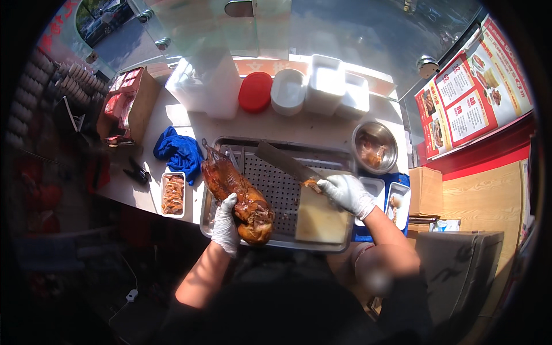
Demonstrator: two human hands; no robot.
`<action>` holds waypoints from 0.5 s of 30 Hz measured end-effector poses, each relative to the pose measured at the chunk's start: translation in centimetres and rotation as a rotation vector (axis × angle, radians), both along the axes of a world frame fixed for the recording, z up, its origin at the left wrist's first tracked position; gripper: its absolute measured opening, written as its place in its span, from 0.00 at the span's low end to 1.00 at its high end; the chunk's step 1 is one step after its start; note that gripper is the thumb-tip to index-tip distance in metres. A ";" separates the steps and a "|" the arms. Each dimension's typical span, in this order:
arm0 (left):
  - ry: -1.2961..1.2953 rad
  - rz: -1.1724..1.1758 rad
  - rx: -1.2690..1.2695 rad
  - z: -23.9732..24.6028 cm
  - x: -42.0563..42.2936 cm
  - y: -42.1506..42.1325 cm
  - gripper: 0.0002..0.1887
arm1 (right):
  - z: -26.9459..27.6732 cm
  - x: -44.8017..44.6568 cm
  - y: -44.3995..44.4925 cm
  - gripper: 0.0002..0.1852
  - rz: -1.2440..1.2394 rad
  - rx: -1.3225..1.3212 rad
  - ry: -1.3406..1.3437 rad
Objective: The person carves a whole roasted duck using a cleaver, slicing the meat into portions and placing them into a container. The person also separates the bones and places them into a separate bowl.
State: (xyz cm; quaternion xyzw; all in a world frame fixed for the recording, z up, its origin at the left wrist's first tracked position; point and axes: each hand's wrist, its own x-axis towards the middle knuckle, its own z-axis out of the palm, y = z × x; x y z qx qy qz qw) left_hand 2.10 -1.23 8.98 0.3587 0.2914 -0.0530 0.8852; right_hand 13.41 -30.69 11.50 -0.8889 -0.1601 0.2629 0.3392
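In a white glove, my left hand (226,226) grips a roast duck (237,189) above the left part of a perforated metal tray (271,194). The gloved right hand (345,194) holds a cleaver (282,161) by its handle end, with the broad blade pointing up and left over the tray. A small piece of meat (311,185) lies against the blade near my right fingers. Below the cleaver, a pale cutting board (321,220) rests in the tray's right part. Metal tongs (242,159) lie partly behind the duck.
Sliced meat fills a white container (173,195) at left, below a blue cloth (179,148). A metal bowl (375,147) with meat pieces stands at right, above white trays (397,205). Plastic containers (324,84) and a red lid (255,92) line the back. A cardboard box (142,103) stands back left.
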 end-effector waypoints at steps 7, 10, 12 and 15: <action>0.005 0.040 -0.001 1.4 -0.6 0.2 0.34 | -6.7 0.1 -0.1 0.29 0.110 -0.444 -0.304; 0.031 0.030 0.033 1.8 -0.8 -0.1 0.34 | -6.7 0.0 0.5 0.29 0.064 -0.418 -0.316; 0.074 0.034 0.004 2.0 -0.9 -0.4 0.34 | -6.5 0.0 0.8 0.30 0.040 -0.354 -0.369; 0.091 -0.001 -0.042 2.0 -1.1 -0.7 0.32 | -6.6 -0.2 1.3 0.29 -0.019 -0.379 -0.386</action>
